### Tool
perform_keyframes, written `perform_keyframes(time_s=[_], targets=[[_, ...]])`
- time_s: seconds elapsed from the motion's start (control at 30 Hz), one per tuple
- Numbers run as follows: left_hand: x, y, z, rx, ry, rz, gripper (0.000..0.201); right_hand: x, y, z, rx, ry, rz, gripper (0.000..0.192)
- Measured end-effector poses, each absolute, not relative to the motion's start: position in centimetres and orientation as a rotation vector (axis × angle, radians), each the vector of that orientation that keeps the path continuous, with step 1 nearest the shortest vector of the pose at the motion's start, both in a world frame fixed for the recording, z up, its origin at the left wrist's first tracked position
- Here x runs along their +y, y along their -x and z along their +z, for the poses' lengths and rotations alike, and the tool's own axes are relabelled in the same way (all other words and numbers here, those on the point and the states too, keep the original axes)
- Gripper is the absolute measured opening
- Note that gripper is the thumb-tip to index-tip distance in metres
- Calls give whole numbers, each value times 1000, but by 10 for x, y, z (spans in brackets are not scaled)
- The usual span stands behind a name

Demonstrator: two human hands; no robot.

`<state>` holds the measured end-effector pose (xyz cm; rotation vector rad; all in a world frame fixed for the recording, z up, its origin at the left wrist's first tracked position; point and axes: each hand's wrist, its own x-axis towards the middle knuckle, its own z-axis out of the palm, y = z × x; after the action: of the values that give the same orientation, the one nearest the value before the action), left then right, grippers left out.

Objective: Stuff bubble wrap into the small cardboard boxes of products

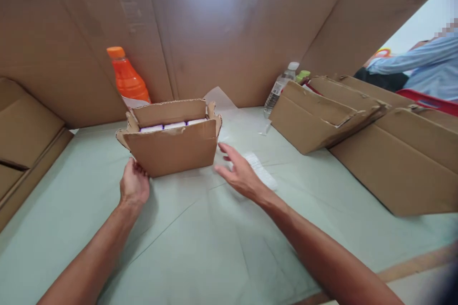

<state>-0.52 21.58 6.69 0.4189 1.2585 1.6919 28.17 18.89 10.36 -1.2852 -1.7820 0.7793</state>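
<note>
A small open-topped cardboard box point(175, 150) stands in the middle of the table, its torn flaps sticking up. Inside, the tops of white and purple packs point(174, 125) show in a row. My left hand point(134, 183) has its curled fingers against the lower left side of this box; the fingertips are partly hidden behind the corner. On the other side, my right hand point(238, 167) is held with thumb and fingers apart, close to the lower right corner. Nothing is between its fingers, and whether a fingertip touches the cardboard I cannot tell.
Tall cardboard panels point(246, 43) wall off the back. An orange bottle point(129, 76) and a clear bottle point(279, 89) lean there. Larger cardboard boxes point(400, 157) stand right, another carton point(32, 138) left. A white sheet point(260, 171) lies beside my right hand. A person's blue sleeve point(404, 62) shows far right.
</note>
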Motion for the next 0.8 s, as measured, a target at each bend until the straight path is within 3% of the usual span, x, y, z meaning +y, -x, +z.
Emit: perform_keyframes(time_s=[0.17,0.27,0.37,0.47,0.67,0.73,0.8], targets=[[147,28,57,1321,-435,1538,21,163,-366,89,-1713,1707,346,57],[106,28,56,1359,-528,1466,31,153,-391,78,-1618,1813,518,57],[85,19,61,1372,-572,1365,38,149,-383,83,-1615,1667,632,40],[75,13,68,1355,-608,1271,45,141,-351,106,-1805,1481,420,24],[54,13,74,1394,-799,1283,49,100,-254,132,-2838,882,37,34],[46,17,75,1380,-871,1329,54,84,-232,127,-3028,709,66,23],[40,22,76,1371,-973,1327,61,70,-223,121,-3075,644,201,27]])
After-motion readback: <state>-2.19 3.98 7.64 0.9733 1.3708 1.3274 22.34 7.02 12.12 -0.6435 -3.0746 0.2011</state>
